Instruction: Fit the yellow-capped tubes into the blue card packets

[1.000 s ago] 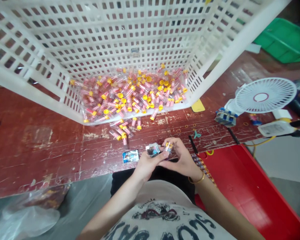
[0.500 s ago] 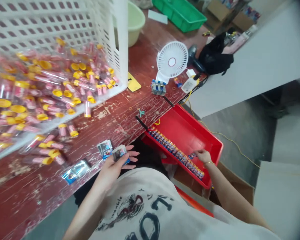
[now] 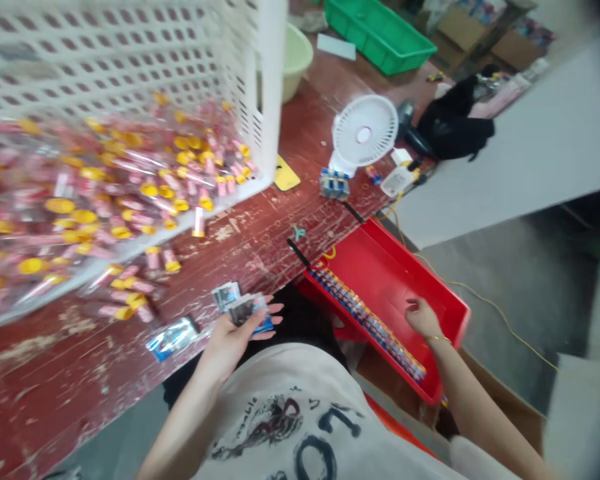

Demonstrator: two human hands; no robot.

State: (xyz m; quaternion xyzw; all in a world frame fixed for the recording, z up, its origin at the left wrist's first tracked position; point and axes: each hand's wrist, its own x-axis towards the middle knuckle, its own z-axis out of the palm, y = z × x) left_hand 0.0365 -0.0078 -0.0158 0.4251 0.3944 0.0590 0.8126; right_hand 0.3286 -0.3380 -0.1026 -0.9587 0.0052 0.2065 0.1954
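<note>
Blue-grey cards (image 3: 253,309) sit in the left hand (image 3: 234,337), right hand (image 3: 424,319) apart.

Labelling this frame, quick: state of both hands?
Left hand: closed on printed cards.
Right hand: loosely open, nothing visible in it, at the red tray.

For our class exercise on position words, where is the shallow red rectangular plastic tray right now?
In the head view, the tray lies right of centre, on the person's right, beside the scuffed red table, with the bare right hand over it.
</note>
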